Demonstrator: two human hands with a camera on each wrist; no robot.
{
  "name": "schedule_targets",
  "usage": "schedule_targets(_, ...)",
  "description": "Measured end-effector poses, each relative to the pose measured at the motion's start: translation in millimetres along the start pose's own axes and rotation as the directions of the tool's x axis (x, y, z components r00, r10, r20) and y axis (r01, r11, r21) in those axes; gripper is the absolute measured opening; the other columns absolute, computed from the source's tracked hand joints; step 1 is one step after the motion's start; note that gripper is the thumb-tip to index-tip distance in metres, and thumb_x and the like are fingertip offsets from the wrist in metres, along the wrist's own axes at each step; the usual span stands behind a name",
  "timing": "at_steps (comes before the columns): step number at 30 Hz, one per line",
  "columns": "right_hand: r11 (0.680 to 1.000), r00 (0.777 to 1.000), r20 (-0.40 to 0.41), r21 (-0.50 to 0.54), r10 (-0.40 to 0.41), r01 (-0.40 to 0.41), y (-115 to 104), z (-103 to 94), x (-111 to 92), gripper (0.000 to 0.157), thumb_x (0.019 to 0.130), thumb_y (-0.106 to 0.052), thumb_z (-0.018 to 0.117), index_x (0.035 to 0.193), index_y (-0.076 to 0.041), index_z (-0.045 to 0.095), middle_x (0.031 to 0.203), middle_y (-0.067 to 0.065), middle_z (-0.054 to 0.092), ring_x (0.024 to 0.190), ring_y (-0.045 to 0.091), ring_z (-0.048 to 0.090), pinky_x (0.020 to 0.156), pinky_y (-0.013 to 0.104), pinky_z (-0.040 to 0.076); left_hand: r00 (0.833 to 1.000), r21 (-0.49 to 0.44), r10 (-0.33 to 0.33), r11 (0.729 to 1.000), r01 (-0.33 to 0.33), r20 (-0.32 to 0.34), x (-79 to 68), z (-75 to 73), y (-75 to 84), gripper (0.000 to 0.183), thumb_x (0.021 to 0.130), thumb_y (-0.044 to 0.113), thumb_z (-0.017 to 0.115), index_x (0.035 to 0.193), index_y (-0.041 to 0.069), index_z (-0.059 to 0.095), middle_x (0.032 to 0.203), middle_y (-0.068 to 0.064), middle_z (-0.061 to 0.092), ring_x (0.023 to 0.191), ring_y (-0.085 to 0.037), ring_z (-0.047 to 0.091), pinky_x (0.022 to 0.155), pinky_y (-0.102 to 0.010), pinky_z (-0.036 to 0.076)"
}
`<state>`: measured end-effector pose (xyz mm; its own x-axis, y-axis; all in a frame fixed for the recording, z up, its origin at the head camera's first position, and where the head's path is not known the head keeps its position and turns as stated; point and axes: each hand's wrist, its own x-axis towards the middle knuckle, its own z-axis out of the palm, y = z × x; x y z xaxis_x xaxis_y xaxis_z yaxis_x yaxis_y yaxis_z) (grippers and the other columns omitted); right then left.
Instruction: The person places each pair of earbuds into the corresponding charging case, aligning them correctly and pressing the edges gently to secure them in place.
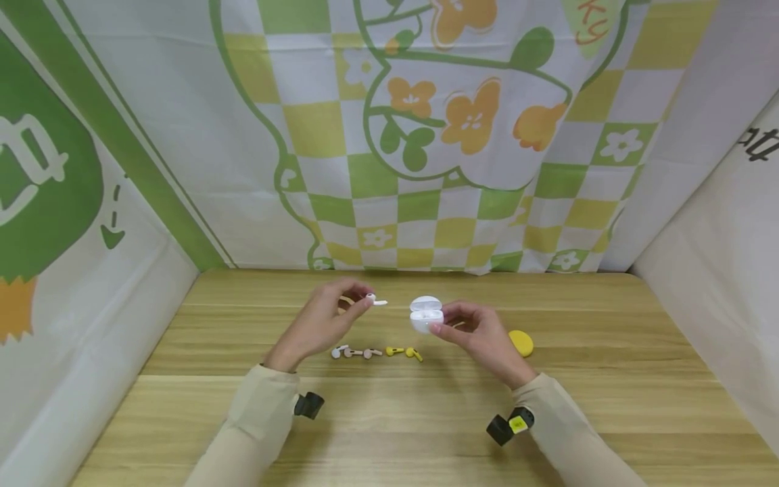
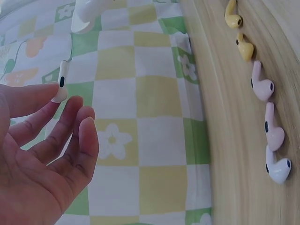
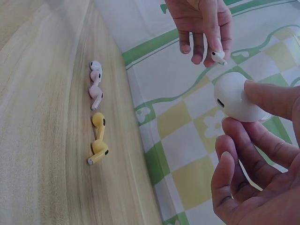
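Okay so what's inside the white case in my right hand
In the head view, the white case is open, showing a whitish interior, too small to tell whether anything sits there. Its own shell covers anything deeper.

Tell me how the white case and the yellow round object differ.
The white case is white, while the yellow round object is plain yellow. The right hand grips the white case, whereas the yellow round object lies on the table. The white case is open with its lid raised; the yellow round object shows no raised lid. Both have rounded outlines.
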<state>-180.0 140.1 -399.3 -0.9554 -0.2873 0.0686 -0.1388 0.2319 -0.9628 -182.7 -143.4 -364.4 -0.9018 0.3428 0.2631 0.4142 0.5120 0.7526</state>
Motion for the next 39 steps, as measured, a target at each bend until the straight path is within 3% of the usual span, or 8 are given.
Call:
schedule_targets(21, 1.000, 1.000, 0.006, -0.001, -0.019, 0.019, -1.7, 0.5, -1.0, 0.025, 0.089, -0.015, 0.080, 0.108, -0.001, 0.071, 0.103, 0.009, 0.071, 0.086, 0.023, 0.066, 0.077, 0.033, 0.057, 0.995, -0.105, 0.006, 0.994, -0.016, -0.096, 2.9, 9.1, 11.7, 0.014, 0.099, 0.016, 0.069, 0.108, 0.005, 0.068, 0.099, -0.003, 0.070, 0.089, -0.018, 0.066, 0.084, -0.038, 0.055)
schedule_targets(28, 1.000, 1.000, 0.005, -0.004, -0.017, 0.017, -1.8, 0.9, -1.0, 0.024, 0.090, -0.014, 0.080, 0.108, 0.000, 0.071, 0.103, 0.010, 0.071, 0.086, 0.022, 0.067, 0.075, 0.028, 0.056, 0.995, -0.148, 0.015, 0.989, -0.029, -0.099, 4.1, 11.9, 14.3, 0.016, 0.100, 0.018, 0.067, 0.109, 0.006, 0.071, 0.099, -0.003, 0.071, 0.090, -0.018, 0.066, 0.086, -0.044, 0.055)
schedule_targets(34, 1.000, 1.000, 0.016, -0.004, -0.023, 0.023, -2.7, 2.2, -0.1, 0.025, 0.090, -0.014, 0.079, 0.109, 0.000, 0.072, 0.103, 0.010, 0.072, 0.086, 0.022, 0.067, 0.078, 0.035, 0.058, 0.995, -0.163, 0.019, 0.986, -0.035, -0.101, 6.2, 15.8, 18.0, 0.016, 0.101, 0.018, 0.066, 0.110, 0.006, 0.072, 0.100, -0.003, 0.071, 0.089, -0.017, 0.066, 0.085, -0.041, 0.055)
schedule_targets(39, 1.000, 0.999, 0.025, -0.001, -0.030, 0.030, -2.9, 3.7, 1.3, 0.026, 0.090, -0.015, 0.079, 0.109, 0.000, 0.072, 0.104, 0.011, 0.072, 0.088, 0.023, 0.067, 0.078, 0.032, 0.057, 0.995, -0.154, 0.045, 0.986, -0.058, -0.088, 9.6, 22.4, 21.2, 0.017, 0.101, 0.019, 0.066, 0.111, 0.007, 0.072, 0.100, -0.001, 0.071, 0.089, -0.015, 0.065, 0.085, -0.042, 0.055)
